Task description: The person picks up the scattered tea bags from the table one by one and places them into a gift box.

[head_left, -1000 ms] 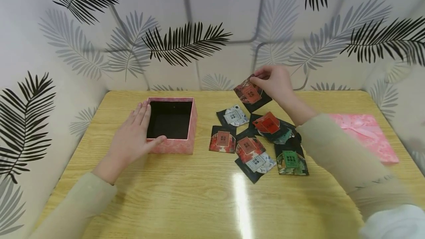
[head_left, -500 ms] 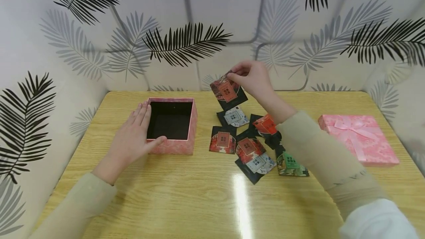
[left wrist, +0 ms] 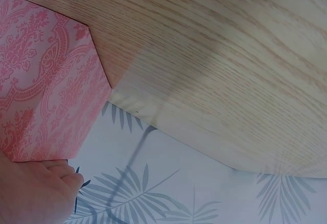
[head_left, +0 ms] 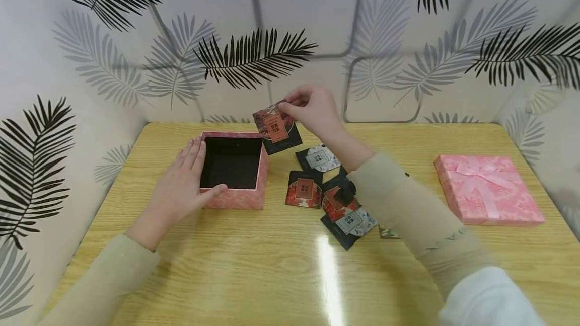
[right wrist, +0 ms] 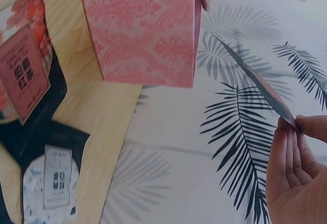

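Right hand (head_left: 312, 109) is up in the air, thumb and fingertips pinching a dark red-labelled sachet (head_left: 276, 127) by its upper corner, and the packet hangs tilted just over the far right corner of the open pink box (head_left: 235, 197). From the right wrist view that same sachet (right wrist: 258, 83) shows edge-on, a thin dark sliver running out from the fingertips (right wrist: 309, 127), with the patterned pink wall of the box (right wrist: 140, 30) beyond it.

Left hand (head_left: 181, 190) lies flat and relaxed against the box's left side, fingers straight along the wall, thumb resting on the near front corner; it grips nothing. The left wrist camera catches only a bit of that hand (left wrist: 36, 193) touching the pink damask side (left wrist: 43, 96).

The box sits empty, black inside, on the wooden table (head_left: 254, 275). Just to its right lies a loose scatter of sachets (head_left: 317, 185), red, white and dark ones overlapping, partly hidden under the right sleeve (head_left: 408, 205). Well off to the right rests the pink lid with a ribbon bow (head_left: 487, 190).
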Demonstrator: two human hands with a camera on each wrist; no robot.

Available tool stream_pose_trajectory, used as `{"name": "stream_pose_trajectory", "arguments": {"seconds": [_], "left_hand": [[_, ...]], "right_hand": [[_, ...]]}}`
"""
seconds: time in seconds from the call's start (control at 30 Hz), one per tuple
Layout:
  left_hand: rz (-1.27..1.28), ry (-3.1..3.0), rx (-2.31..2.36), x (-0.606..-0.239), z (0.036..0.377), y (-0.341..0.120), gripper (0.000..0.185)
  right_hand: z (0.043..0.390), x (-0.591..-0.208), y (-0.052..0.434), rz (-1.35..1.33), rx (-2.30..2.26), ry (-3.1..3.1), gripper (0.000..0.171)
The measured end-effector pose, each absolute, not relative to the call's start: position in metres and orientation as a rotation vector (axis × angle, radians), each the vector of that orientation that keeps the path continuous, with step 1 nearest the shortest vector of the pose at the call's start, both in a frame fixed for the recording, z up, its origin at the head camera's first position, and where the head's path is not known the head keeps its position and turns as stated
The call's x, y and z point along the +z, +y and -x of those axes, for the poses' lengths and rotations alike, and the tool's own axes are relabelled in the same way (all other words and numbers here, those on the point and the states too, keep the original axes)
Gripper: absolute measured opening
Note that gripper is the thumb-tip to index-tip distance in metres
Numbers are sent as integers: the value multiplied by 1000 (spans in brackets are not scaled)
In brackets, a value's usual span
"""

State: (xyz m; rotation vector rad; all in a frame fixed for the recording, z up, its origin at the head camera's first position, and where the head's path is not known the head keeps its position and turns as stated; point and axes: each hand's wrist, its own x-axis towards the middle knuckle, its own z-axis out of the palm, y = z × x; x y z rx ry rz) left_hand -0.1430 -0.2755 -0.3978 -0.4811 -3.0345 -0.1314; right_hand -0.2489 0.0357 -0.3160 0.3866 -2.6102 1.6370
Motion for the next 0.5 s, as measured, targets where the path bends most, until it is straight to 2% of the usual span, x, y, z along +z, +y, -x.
{"name": "stream_pose_trajectory", "arguments": {"seconds": [0.5], "left_hand": [[475,-3036,-159,-399,144,-277,112]], "right_hand": [[238,-329,-4,-419,1723,-2613,15]]}}
